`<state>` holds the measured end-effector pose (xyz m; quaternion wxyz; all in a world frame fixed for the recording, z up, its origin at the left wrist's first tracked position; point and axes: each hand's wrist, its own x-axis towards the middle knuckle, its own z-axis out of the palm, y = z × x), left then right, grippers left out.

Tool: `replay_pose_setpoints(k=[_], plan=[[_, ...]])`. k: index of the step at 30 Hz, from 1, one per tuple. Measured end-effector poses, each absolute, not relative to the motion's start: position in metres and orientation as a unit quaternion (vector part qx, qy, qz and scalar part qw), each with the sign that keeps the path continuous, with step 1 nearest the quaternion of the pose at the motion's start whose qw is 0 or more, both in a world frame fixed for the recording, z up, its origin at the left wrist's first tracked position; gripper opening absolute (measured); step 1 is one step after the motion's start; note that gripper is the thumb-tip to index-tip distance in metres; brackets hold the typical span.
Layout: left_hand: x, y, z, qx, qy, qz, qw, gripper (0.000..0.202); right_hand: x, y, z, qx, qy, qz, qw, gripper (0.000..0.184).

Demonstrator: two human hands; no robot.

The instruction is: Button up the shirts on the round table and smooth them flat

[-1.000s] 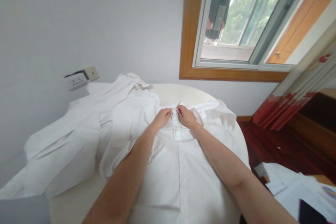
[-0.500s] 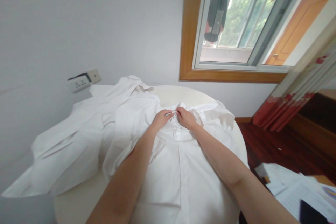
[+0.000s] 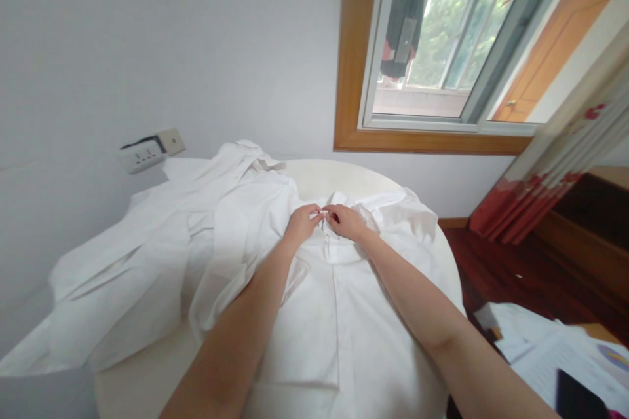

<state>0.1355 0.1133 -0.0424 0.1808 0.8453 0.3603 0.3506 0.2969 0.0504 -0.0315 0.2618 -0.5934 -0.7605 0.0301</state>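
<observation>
A white garment (image 3: 304, 353) with a long front placket lies spread on a pale round table (image 3: 339, 173). Near its upper end, my left hand (image 3: 301, 222) and my right hand (image 3: 345, 220) meet, fingertips almost touching. Both hands pinch a small fold of the white cloth between thumb and fingers. Whether a button sits in that fold is too small to tell. To the left, a second heap of white cloth (image 3: 162, 255) lies rumpled and hangs past the table's edge.
A wall socket (image 3: 142, 156) sits behind the heap at left. A wood-framed window (image 3: 358, 139) and a red-and-white curtain (image 3: 535, 190) are beyond the table. Papers (image 3: 545, 353) and a dark phone-like object (image 3: 580, 396) lie at the lower right.
The fingers of both hands have shifted slightly at the pinched cloth, the right ones curling a little lower. The view has moved slightly; the garments lie as before.
</observation>
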Motion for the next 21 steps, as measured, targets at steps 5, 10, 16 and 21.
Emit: replay_pose_setpoints(k=[5, 10, 16, 21], plan=[[0.138, 0.108, -0.039, 0.871, 0.361, 0.323, 0.083, 0.019, 0.298, 0.054, -0.034, -0.612, -0.750, 0.026, 0.251, 0.024], [0.139, 0.101, -0.030, 0.884, 0.370, 0.287, 0.001, 0.024, 0.299, 0.055, -0.034, -0.622, -0.735, 0.034, 0.267, 0.017], [0.136, 0.092, -0.022, 0.863, 0.406, 0.298, -0.037, 0.023, 0.305, 0.059, -0.039, -0.682, -0.661, -0.002, 0.312, 0.017], [0.143, 0.084, -0.016, 0.868, 0.395, 0.300, -0.035, 0.029, 0.314, 0.073, -0.041, -0.711, -0.601, -0.019, 0.365, 0.019]])
